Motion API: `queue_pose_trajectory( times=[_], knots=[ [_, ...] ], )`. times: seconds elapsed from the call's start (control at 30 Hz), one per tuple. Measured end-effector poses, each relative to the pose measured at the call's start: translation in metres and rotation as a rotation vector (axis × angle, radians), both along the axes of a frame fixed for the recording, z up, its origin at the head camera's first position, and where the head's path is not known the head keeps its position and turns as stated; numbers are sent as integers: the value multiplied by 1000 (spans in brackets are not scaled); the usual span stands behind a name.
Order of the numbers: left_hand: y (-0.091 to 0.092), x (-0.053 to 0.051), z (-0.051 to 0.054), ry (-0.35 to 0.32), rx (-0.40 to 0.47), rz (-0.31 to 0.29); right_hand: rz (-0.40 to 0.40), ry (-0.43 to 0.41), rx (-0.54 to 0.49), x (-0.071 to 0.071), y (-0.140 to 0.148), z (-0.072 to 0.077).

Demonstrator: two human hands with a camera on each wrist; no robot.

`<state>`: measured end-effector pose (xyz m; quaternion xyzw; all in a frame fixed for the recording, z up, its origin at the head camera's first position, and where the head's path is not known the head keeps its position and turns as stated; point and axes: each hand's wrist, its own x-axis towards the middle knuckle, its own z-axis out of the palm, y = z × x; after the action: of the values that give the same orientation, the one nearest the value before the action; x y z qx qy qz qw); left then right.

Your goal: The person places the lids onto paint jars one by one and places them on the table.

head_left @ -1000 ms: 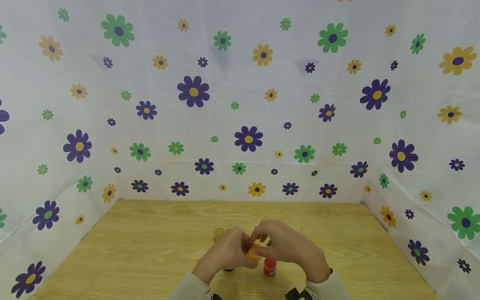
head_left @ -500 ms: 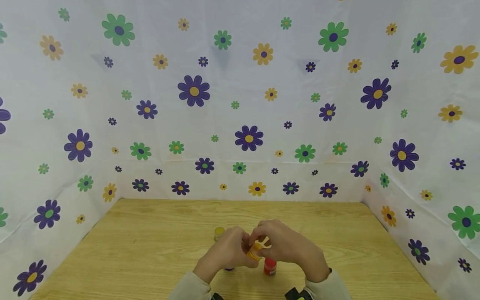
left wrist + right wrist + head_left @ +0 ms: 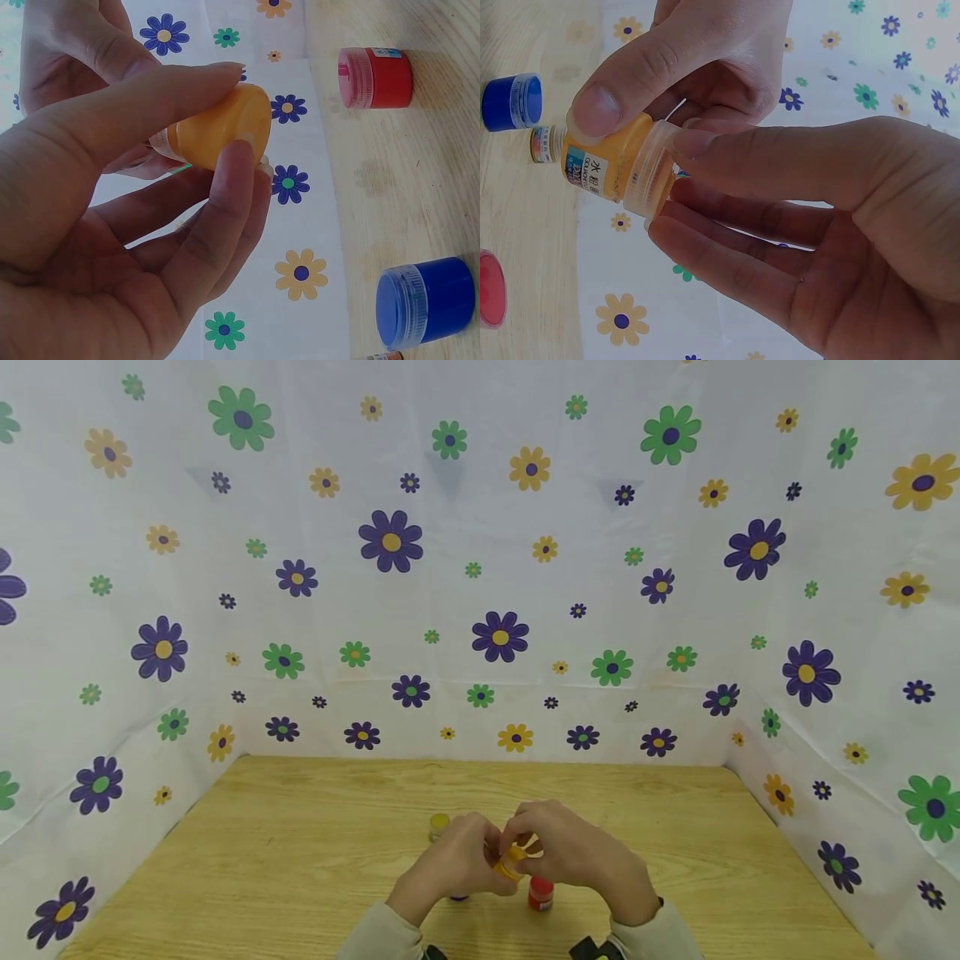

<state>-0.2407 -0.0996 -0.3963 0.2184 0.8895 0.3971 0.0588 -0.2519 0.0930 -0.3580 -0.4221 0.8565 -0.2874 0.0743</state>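
Observation:
An orange-yellow gouache paint jar with a clear ribbed lid is held above the table between both hands. My left hand grips the jar's body, its thumb on one side and fingers on the other, as the left wrist view shows. From the other end my right hand pinches the lid between thumb and fingertips. The lid sits on the jar. Below the hands, a red paint jar stands on the table. A blue paint jar is mostly hidden by the left hand in the head view.
A yellow-topped jar stands on the wooden table beyond the left hand, partly covered by it. White flower-print sheets rise at the back and both sides of the table.
The head view has shifted very slightly. Both hands keep their hold on the orange-yellow jar, with no clear movement of jar or lid.

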Motion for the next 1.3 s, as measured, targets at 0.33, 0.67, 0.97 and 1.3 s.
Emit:
queue_pose_trajectory(
  times=[0.33, 0.67, 0.97, 1.3],
  knots=[
    [-1, 0, 0, 1, 13, -17, 4, 8, 1, 1, -1, -1],
    [-2, 1, 0, -22, 19, -13, 36, 23, -9, 2, 0, -1],
    [-2, 0, 0, -7, 15, -12, 28, 28, -13, 1, 0, 0],
    [-1, 0, 1, -12, 14, 16, 10, 74, -16, -1, 0, -1]
  ],
)
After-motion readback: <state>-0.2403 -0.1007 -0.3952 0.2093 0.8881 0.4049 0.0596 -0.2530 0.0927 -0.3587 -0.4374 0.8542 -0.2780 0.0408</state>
